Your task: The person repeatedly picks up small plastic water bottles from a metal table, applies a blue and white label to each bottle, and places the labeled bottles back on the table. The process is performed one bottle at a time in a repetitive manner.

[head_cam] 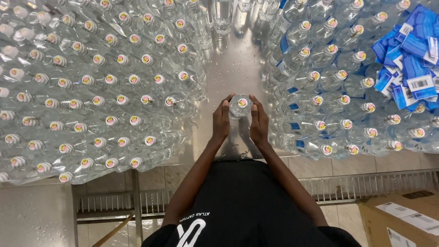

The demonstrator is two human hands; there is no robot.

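Near the steel table's (228,68) front edge, a clear bottle (241,106) is clasped betw. left hand (221,121) & right hand (259,123); likely light, slick, thin-walled, so best gripped low w/ both palms.

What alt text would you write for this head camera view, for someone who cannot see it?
Seen from above, a person's left hand and right hand clasp one clear plastic bottle upright on a steel table. Unlabelled bottles crowd the left side, blue-labelled bottles the right, with a heap of blue labels at far right.
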